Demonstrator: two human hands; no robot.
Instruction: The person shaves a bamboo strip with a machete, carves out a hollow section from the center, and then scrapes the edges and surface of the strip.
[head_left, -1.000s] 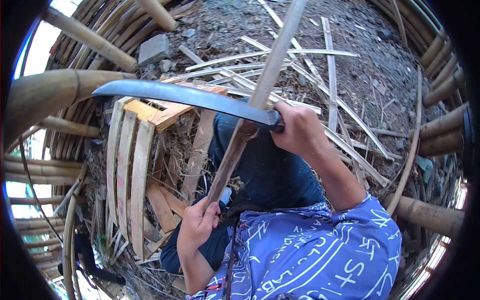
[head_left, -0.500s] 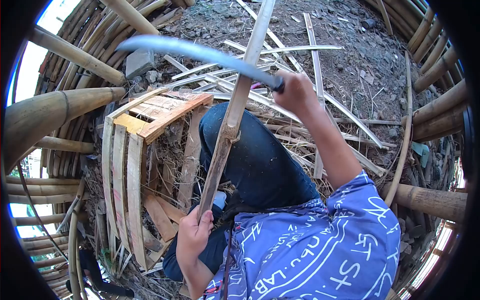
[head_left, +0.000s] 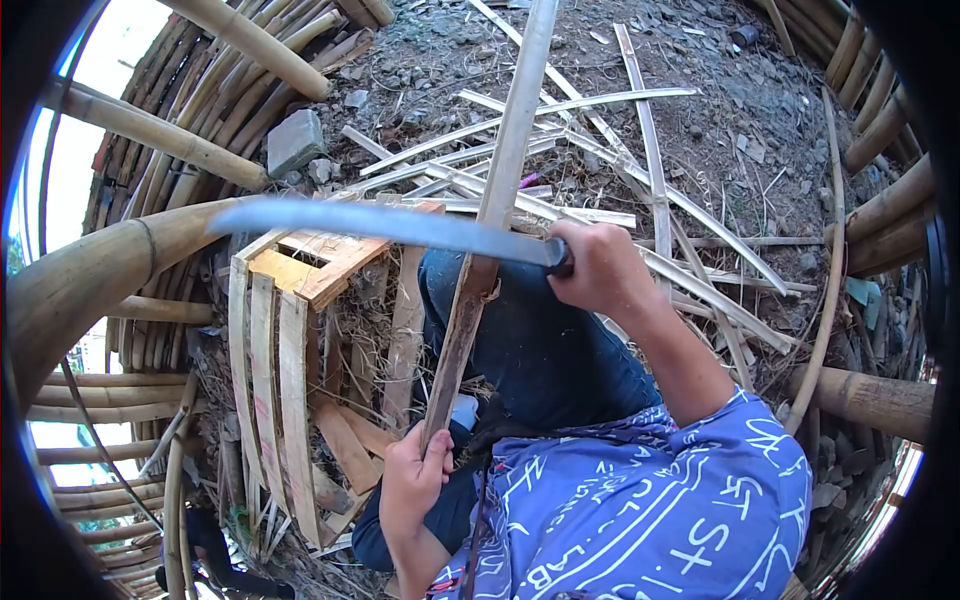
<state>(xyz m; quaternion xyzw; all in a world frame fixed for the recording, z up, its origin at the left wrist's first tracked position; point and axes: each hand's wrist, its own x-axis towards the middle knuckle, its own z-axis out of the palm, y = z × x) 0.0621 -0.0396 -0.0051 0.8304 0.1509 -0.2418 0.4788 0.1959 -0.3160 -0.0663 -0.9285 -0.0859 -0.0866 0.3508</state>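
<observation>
A long bamboo strip runs upward from my left hand, whose fingers are wrapped round its lower end. The strip passes over my bent knee in dark trousers. My right hand is closed round the dark handle of a long machete. Its blade, slightly blurred, points left and lies across the middle of the strip, just above a rough node; whether it touches is unclear. Left of my knee stands a wooden crate with pale slats.
Split bamboo strips lie crossed on the stony ground beyond my knee. A grey block rests at the upper left. Thick bamboo poles frame the left side, and others the right.
The machete has moved down along the strip towards me, and my right hand has come lower with it. The whole view has shifted slightly; my left hand still grips the strip.
</observation>
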